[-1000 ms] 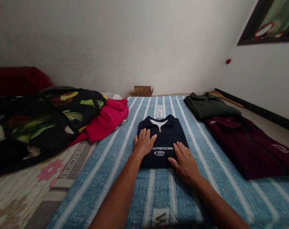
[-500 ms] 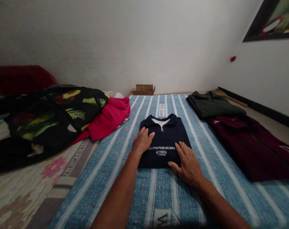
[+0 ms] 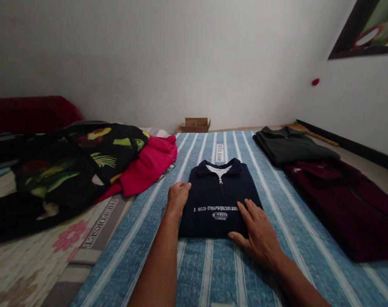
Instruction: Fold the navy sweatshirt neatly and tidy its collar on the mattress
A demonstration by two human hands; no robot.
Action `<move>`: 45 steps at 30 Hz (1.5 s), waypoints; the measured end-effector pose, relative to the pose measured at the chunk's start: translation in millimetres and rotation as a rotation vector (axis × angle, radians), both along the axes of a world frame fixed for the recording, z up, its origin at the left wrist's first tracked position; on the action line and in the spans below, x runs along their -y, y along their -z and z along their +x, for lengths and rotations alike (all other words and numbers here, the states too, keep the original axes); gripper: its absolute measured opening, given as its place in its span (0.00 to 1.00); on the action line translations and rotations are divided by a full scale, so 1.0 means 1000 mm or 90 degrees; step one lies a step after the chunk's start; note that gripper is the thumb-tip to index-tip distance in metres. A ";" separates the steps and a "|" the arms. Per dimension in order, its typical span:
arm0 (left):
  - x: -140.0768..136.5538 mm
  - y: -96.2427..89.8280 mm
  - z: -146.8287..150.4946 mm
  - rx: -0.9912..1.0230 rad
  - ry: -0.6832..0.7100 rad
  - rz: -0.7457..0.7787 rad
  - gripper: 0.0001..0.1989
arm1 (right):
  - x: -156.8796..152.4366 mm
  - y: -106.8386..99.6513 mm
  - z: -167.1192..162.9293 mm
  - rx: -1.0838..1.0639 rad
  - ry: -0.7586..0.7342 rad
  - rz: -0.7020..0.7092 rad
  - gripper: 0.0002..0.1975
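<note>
A folded navy quarter-zip sweatshirt [image 3: 213,226] lies face up in front of me, its collar pointing away. White lettering runs across its chest, and a white lining shows inside the collar. My left hand [image 3: 178,197] is at the sweatshirt's left edge, fingers curled and thumb against the fabric, closed on that edge; the fingertips are partly hidden. Flat on the lower right of the sweatshirt rests my right hand [image 3: 259,232], open with its fingers spread.
A blue striped sheet [image 3: 143,243] lies beneath. To the right are a folded dark green garment [image 3: 296,147] and a folded maroon garment [image 3: 347,209]. A black patterned jacket [image 3: 72,166] and a pink garment [image 3: 149,164] lie at left. A cardboard box [image 3: 196,125] stands by the wall.
My left hand has moved left off the top of the sweatshirt to its side edge, and its fingers have curled. My right hand stays spread on the lower right. The view has tilted slightly.
</note>
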State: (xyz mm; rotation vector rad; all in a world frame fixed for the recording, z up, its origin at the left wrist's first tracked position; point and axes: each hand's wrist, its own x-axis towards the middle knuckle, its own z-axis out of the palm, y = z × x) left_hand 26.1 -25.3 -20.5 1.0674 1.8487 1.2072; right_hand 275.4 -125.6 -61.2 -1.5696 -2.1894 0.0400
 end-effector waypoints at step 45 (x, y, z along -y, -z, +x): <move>-0.004 -0.008 0.007 0.208 0.100 -0.125 0.13 | -0.002 -0.006 -0.004 0.013 0.013 -0.071 0.37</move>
